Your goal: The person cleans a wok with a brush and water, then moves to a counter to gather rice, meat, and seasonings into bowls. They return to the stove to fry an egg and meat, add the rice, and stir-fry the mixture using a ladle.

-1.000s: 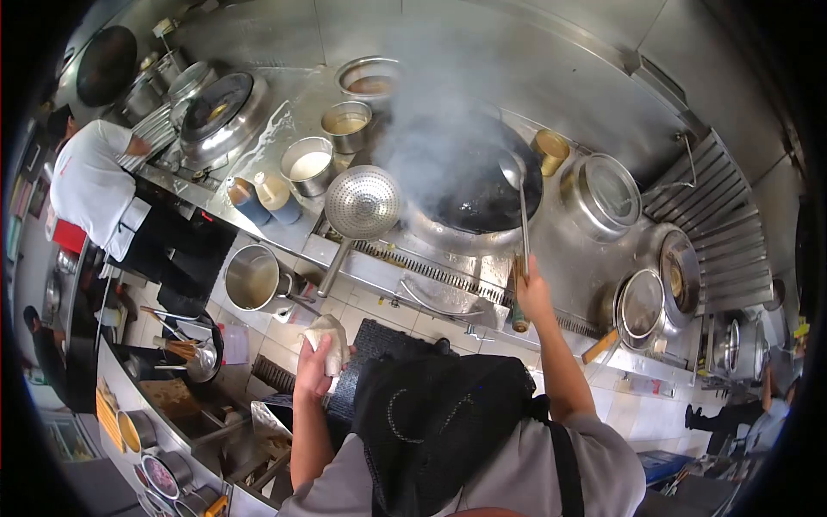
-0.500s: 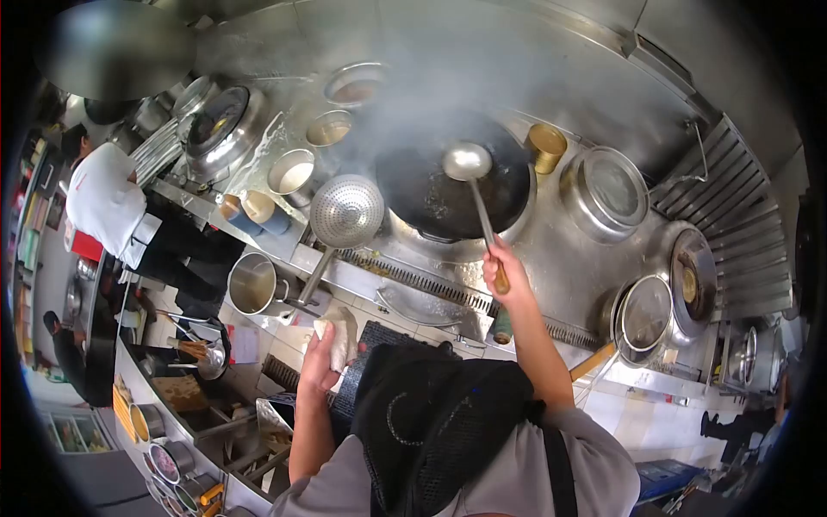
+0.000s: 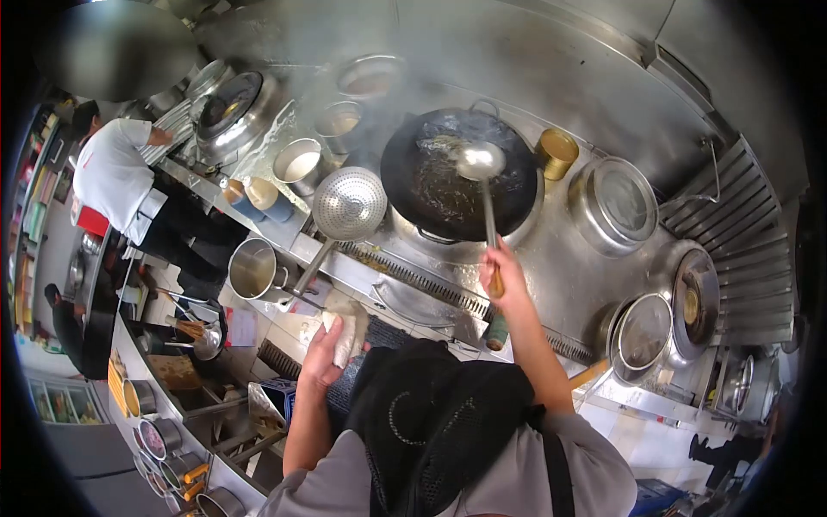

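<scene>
My right hand (image 3: 506, 280) is wrapped round the wooden-ended handle of a ladle (image 3: 488, 211). The ladle's metal bowl rests over the middle of a large black wok (image 3: 405, 185), where dark, glossy liquid shows. Low in front of the stove, my left hand (image 3: 320, 358) grips a folded whitish cloth (image 3: 345, 341). A perforated skimmer (image 3: 350, 204) lies left of the wok, its handle pointing towards me. Beneath that handle's end stands a steel pot (image 3: 251, 269) with cloudy liquid.
Metal containers, one a steel cup of white contents (image 3: 301, 164), and squeeze bottles (image 3: 265, 200) stand left. Right of the wok are a golden tin (image 3: 557, 153), a lidded pot (image 3: 618, 205) and a mesh strainer (image 3: 644, 332). A person in white (image 3: 112, 177) works at the far left.
Steam over the wok has thinned, so its far rim and liquid show more clearly. The ladle's bowl has shifted slightly right and nearer me. Both hands keep their grips.
</scene>
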{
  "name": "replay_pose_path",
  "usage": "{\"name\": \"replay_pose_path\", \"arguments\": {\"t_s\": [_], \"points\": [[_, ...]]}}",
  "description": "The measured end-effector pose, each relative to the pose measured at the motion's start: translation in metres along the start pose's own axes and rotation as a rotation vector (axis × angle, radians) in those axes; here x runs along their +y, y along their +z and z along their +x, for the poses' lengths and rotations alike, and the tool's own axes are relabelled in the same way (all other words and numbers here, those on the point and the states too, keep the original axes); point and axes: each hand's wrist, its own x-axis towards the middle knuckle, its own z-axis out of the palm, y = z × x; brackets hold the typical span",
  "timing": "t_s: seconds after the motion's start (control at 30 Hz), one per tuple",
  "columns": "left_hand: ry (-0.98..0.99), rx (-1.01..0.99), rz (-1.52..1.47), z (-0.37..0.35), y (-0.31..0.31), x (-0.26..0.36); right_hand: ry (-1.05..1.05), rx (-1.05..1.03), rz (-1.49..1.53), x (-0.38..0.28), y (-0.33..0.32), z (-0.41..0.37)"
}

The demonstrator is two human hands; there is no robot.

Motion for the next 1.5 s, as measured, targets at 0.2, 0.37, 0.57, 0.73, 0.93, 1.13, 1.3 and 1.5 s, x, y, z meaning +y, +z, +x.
{"name": "replay_pose_path", "arguments": {"t_s": [0.2, 0.37, 0.57, 0.73, 0.93, 1.13, 1.3, 1.5], "points": [[0.081, 0.096, -0.007, 0.001, -0.001, -0.010, 0.087, 0.080, 0.024, 0.001, 0.056, -0.078], [0.032, 0.038, -0.026, 0.014, 0.008, -0.009, 0.261, -0.074, 0.455, -0.040, 0.001, 0.008], [0.009, 0.038, -0.150, 0.034, 0.025, -0.004, 0.123, 0.036, 0.020, 0.011, 0.051, -0.069], [-0.038, 0.024, -0.243, 0.094, 0.034, -0.014, 0.318, -0.238, 0.416, -0.035, 0.021, -0.021], [-0.051, 0.055, -0.181, 0.119, 0.054, -0.006, 0.075, -0.053, -0.007, 0.007, -0.009, -0.013], [-0.120, 0.123, -0.172, 0.150, 0.059, -0.008, 0.418, -0.111, 0.249, -0.023, 0.004, -0.040], [-0.195, 0.086, -0.087, 0.207, 0.086, -0.010, 0.064, -0.150, 0.140, -0.022, 0.006, 0.022], [-0.232, 0.076, -0.063, 0.255, 0.113, -0.036, 0.196, 0.023, 0.057, -0.026, 0.043, -0.089]]}}
